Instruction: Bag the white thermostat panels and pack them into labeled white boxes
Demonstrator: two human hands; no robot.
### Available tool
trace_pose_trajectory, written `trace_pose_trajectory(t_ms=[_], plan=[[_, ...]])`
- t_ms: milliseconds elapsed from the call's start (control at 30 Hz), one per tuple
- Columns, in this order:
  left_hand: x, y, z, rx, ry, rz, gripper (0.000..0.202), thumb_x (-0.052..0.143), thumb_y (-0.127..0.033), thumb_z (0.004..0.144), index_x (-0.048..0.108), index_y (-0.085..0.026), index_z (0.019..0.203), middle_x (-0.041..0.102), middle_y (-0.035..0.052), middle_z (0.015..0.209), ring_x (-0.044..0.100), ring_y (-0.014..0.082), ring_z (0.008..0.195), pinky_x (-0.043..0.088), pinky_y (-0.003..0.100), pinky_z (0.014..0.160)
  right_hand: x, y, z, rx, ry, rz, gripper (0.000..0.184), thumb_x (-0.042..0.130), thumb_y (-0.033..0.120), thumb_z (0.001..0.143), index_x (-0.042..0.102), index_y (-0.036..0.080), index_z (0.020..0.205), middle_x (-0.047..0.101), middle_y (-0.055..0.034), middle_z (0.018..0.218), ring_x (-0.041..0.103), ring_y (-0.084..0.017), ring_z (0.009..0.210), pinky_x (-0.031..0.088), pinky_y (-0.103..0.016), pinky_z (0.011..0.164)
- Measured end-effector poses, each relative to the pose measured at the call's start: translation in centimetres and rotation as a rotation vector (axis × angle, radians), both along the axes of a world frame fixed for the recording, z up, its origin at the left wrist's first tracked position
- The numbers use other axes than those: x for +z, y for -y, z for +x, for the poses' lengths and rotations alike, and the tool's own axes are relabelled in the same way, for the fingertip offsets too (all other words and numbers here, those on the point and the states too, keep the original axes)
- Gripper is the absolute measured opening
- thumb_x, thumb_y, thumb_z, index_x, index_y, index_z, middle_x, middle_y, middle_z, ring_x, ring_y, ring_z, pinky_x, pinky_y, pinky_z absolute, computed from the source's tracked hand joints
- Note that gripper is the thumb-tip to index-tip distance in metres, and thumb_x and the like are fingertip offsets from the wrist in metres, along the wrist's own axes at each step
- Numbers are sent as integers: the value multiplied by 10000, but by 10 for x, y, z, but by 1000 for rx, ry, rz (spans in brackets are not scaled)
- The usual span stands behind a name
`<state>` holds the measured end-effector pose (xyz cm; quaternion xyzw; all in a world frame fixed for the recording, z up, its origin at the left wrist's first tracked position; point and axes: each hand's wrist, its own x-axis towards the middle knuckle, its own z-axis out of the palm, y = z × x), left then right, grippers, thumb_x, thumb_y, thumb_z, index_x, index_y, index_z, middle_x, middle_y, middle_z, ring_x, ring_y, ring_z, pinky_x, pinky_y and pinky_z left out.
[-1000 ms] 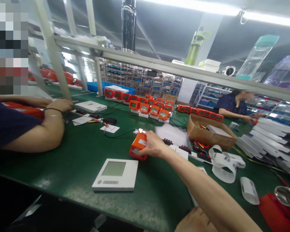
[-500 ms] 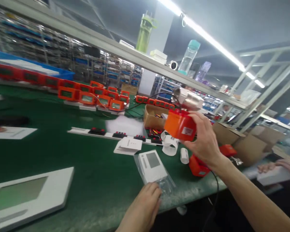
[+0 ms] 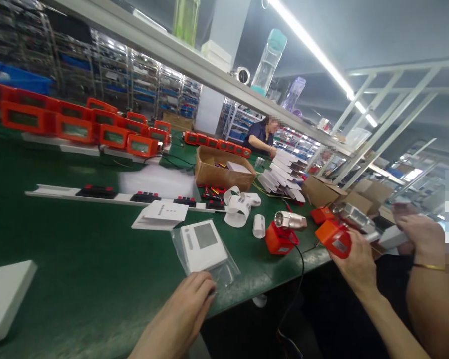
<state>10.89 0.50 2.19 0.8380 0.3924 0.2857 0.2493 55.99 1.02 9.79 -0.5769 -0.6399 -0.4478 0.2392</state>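
Observation:
My right hand (image 3: 355, 264) grips an orange-red motorised valve (image 3: 333, 238), its metal body (image 3: 355, 218) pointing away from me, over the bench's right edge. Left of it, a similar red valve (image 3: 280, 240) stands on the green bench with its metal fitting on top and a black cable hanging over the edge. My left hand (image 3: 189, 301) is at the front edge with fingers curled together, by the lower edge of a clear bag holding a white thermostat-like unit (image 3: 205, 244). Whatever its fingertips hold, if anything, is hidden.
Folded leaflets (image 3: 160, 215), a white rail (image 3: 60, 191) with black terminal blocks and a cardboard box (image 3: 224, 169) lie behind. Several orange-framed units (image 3: 75, 128) line the back left. At right, a co-worker's arm (image 3: 430, 279) is close to my right hand.
My right hand has carried the motorised valve down and to the right, uncovering the other valve on the bench. The view has swung right; my left hand stays by the bag.

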Motion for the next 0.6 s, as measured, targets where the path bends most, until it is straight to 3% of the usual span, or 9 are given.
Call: trace_pose_trajectory(t_ms=[100,233,500,600], plan=[[-3,-2,0,14,-4,15,200,386,-195,935,550,-241,1038,564,44,1115,540,191,1049,466,361,949,-33,0,-2,23,-16,-94,650,542,429,852,320,98,1366,489,-228,1267,476,-359,1179,440,-518,960],[-6,-3,0,20,-11,33,203,398,-220,939,543,-257,1077,563,38,1139,536,183,1063,469,327,947,-58,-13,-3,59,-7,-201,574,533,383,853,347,137,1337,495,-209,1282,495,-342,1167,461,-510,951],[-2,1,1,20,-1,-4,192,387,-163,932,538,-233,1028,556,44,1113,521,191,1047,459,373,944,-69,-50,8,149,-31,-250,535,529,367,847,382,120,1297,491,-228,1285,466,-357,1200,442,-528,964],[5,7,1,64,-15,-7,181,399,-141,924,542,-213,1008,562,47,1097,519,183,1036,460,356,934,-68,-56,-6,234,-181,-262,486,557,414,855,455,155,1254,504,-209,1280,469,-354,1199,425,-537,963]])
